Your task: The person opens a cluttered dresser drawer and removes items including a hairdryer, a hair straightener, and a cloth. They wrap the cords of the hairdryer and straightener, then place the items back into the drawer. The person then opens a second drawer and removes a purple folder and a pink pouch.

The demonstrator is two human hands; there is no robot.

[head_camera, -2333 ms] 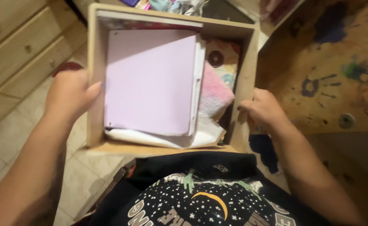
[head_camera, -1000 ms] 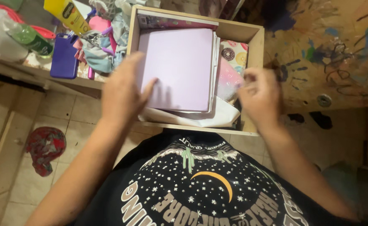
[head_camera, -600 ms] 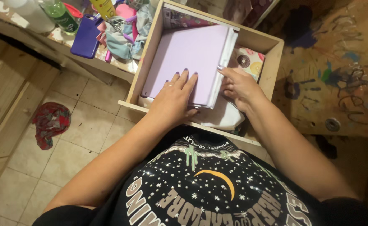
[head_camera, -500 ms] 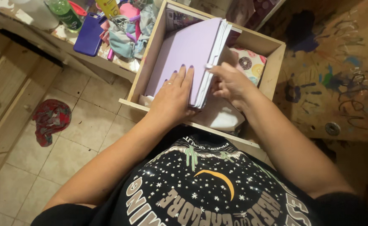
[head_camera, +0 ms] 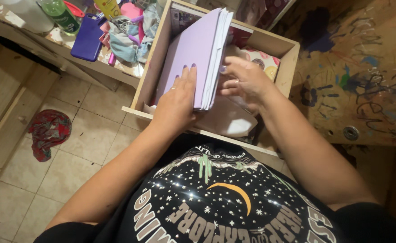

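A flat lilac card-covered folder (head_camera: 193, 54), thick with white sheets, is tilted up on its left edge inside a shallow box-shaped raw-wood drawer (head_camera: 292, 58). The left hand (head_camera: 176, 100) is laid against the smooth cover, fingers straight and close together. The right hand (head_camera: 245, 80) is tucked under the raised sheets, fingers curled; what they grip cannot be made out. Beneath the folder a crumpled white sheet (head_camera: 227, 119) lies at the drawer's near wall, and a doughnut-patterned soft item (head_camera: 266, 63) is half hidden behind the right hand. A glossy printed cover (head_camera: 180, 19) is largely masked at the drawer's far end. To the right, a paint-daubed wooden panel (head_camera: 364, 76) is seen. On the cluttered desk (head_camera: 85, 67) to the left lie a purple rectangular phone case (head_camera: 86, 38), bunched pale cloth (head_camera: 121, 38), and a green bottle (head_camera: 58, 11) cut off by the frame. A red patterned rag (head_camera: 47, 132) lies on the tiled floor (head_camera: 72, 148).
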